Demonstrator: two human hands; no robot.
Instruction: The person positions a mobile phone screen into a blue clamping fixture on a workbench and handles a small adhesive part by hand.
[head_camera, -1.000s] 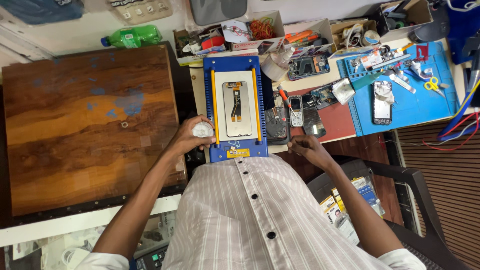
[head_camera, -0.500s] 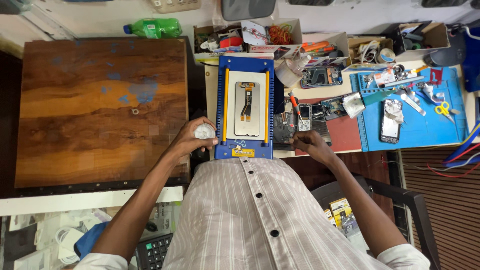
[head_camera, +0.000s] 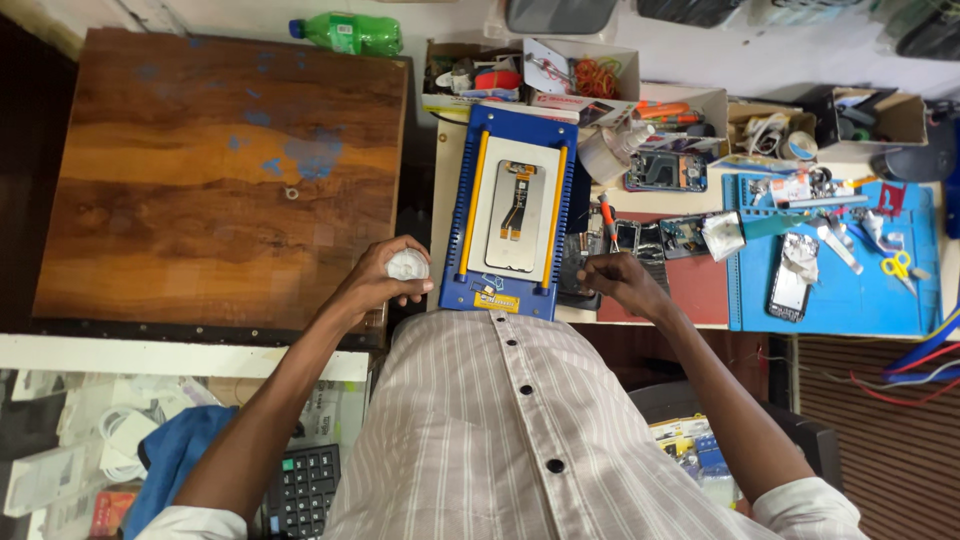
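This is a small phone-repair workshop. At 12 o'clock on the counter (head_camera: 445, 200) sits a blue screen-separator machine (head_camera: 510, 215) with a phone display panel (head_camera: 514, 215) lying on its white plate. Toward 2 o'clock lie opened phone bodies (head_camera: 665, 172), loose circuit parts (head_camera: 660, 238) and a blue work mat (head_camera: 850, 290) carrying a handset (head_camera: 787, 290), tweezers and yellow-handled scissors (head_camera: 897, 267). Open cardboard boxes (head_camera: 560, 75) of small tools and spares line the far edge.
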